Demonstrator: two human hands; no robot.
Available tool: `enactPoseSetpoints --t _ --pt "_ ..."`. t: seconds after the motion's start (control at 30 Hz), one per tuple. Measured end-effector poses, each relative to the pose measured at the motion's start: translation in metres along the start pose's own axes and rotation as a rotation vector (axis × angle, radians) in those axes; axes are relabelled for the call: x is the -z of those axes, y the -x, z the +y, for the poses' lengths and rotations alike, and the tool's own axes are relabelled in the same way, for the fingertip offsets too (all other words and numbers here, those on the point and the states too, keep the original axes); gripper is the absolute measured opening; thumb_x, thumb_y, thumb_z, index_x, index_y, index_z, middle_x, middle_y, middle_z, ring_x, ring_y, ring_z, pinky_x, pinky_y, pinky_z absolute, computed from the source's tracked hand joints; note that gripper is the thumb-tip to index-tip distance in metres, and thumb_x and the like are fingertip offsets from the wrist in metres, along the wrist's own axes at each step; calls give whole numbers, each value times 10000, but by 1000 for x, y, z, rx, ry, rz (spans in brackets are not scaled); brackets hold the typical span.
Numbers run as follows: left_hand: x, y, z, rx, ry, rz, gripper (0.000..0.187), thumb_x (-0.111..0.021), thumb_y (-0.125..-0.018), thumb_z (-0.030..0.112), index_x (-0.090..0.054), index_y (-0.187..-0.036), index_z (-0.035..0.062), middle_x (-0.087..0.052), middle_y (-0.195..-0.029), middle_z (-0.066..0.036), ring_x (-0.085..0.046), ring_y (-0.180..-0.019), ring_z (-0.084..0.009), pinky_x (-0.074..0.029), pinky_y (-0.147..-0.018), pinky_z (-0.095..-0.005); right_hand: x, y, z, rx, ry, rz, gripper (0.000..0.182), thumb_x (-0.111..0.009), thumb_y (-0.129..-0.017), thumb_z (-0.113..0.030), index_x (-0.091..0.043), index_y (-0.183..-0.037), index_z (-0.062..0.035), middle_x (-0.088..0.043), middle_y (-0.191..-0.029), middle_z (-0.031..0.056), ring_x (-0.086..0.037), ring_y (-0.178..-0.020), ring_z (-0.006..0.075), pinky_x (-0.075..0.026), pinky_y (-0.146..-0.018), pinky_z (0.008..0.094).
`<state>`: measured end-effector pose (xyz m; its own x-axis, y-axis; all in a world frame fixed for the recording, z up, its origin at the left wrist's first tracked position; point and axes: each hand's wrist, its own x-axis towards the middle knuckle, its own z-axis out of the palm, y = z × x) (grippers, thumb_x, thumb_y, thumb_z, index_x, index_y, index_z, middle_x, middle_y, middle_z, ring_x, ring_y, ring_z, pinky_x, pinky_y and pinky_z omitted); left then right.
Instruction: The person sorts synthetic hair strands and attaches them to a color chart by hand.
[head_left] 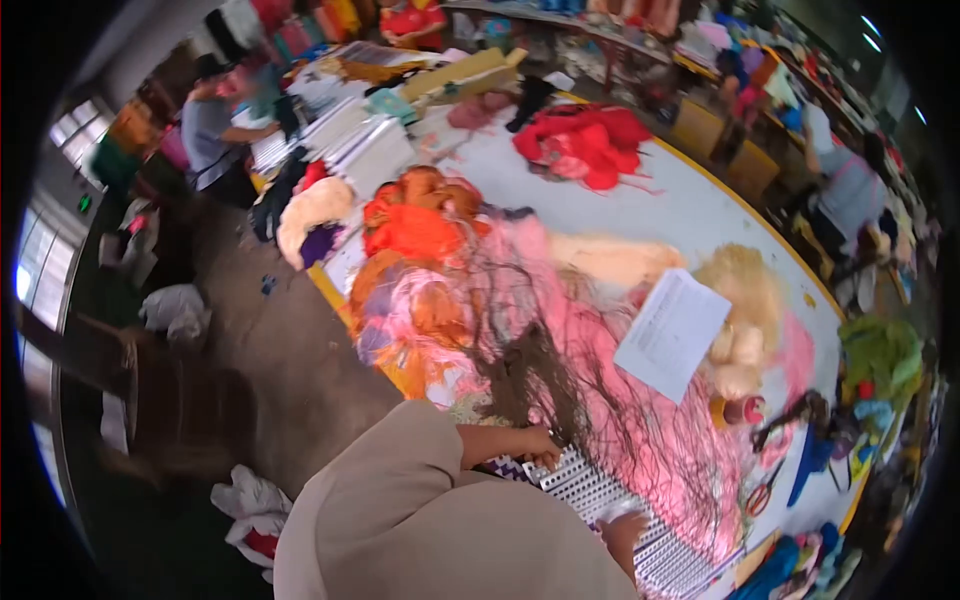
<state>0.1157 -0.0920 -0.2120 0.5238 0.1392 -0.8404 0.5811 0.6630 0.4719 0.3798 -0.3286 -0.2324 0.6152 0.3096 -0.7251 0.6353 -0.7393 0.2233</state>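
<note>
My left hand (541, 445) is at the near edge of the table, fingers curled together where dark brown threads (535, 375) meet a white strip board with rows of dark holes (590, 486). Whatever lies between those fingers is too small to make out. Further right, my right hand (624, 530) rests on or just over the same board, its fingers apart and holding nothing visible. Beyond the board spreads a wide sheet of pink threads (640, 430), with dark strands running across it. A printed paper sheet (674, 335) lies on top of the threads.
Orange yarn (415, 230), peach yarn (615, 256) and red yarn (585, 145) cover parts of the white table (715, 215). Red-handled scissors (760, 497) and a thread spool (744, 410) lie at the right. Co-workers stand at the left (210, 140) and right (850, 195).
</note>
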Motion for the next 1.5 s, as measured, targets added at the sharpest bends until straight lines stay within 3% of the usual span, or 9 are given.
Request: enactPoseSetpoints --t 0.17,0.4,0.47,0.57,0.7,0.77,0.9,1.27,1.5 --pt "4 -10 -6 57 20 -37 207 -658 -788 266 -671 -799 59 -726 -825 -100 -501 -465 -71 -278 -364 -225 -23 -8 6 86 -92 45 1218 -671 -707 -658 -66 -1474 70 -39 -1528 326 -55 -1407 515 -80 -1124 614" --pt "-5 4 13 92 115 -22 276 -628 -882 257 -621 -916 -17 -698 -803 -175 -498 -414 -129 -240 -331 -234 15 23 -9 11 -98 107 1182 -797 -674 -515 -130 -1469 51 -69 -1510 351 -142 -1379 542 -268 -1062 631" --pt "-6 5 15 97 93 -14 284 -612 -906 271 -626 -917 -13 -700 -805 -152 -506 -426 -125 -251 -340 -240 31 35 -10 9 -76 63 1039 -702 -779 -493 -143 -1487 23 -80 -1527 323 -122 -1389 533 -237 -1081 613" --pt "-4 2 10 74 67 22 270 -610 -902 300 -634 -899 31 -711 -813 -123 -481 -418 -94 -264 -342 -220 15 36 -4 55 -142 219 1159 -790 -667 -515 -167 -1457 61 -111 -1507 345 -156 -1386 521 -240 -1083 617" --pt "-2 -6 -3 -23 36 21 209 -643 -771 252 -650 -788 44 -706 -774 -134 -444 -426 -80 -291 -362 -227 -31 -8 6 120 -53 207 1158 -601 -747 -665 -78 -1479 63 -80 -1545 282 -67 -1427 467 -56 -1151 555" --pt "-2 -6 -5 -46 -13 57 236 -660 -788 289 -670 -807 54 -714 -832 -148 -394 -414 -80 -275 -367 -238 11 22 -7 9 -59 67 1211 -743 -667 -601 -94 -1494 1 -39 -1548 280 -72 -1426 469 -257 -1075 611" --pt "-5 16 9 -89 -91 67 225 -672 -777 304 -682 -721 86 -714 -755 -108 -435 -393 -90 -238 -341 -239 -4 5 -1 12 -99 85 1315 -839 -613 -510 -11 -1485 23 -12 -1535 311 -122 -1406 497 -192 -1118 585" --pt "-7 6 0 -70 10 81 256 -692 -764 281 -683 -747 26 -709 -723 -122 -510 -416 -126 -315 -359 -276 17 18 -4 -6 -67 17 1286 -823 -646 -509 -3 -1487 12 11 -1540 289 -118 -1418 463 -300 -1075 589" --pt "-33 38 11 -315 76 160 350 -610 -879 340 -638 -740 20 -675 -674 -133 -427 -389 -98 -286 -352 -270 26 28 -6 -11 -86 -5 1273 -826 -644 -499 -20 -1487 12 -5 -1537 294 -129 -1410 479 -303 -1082 573"
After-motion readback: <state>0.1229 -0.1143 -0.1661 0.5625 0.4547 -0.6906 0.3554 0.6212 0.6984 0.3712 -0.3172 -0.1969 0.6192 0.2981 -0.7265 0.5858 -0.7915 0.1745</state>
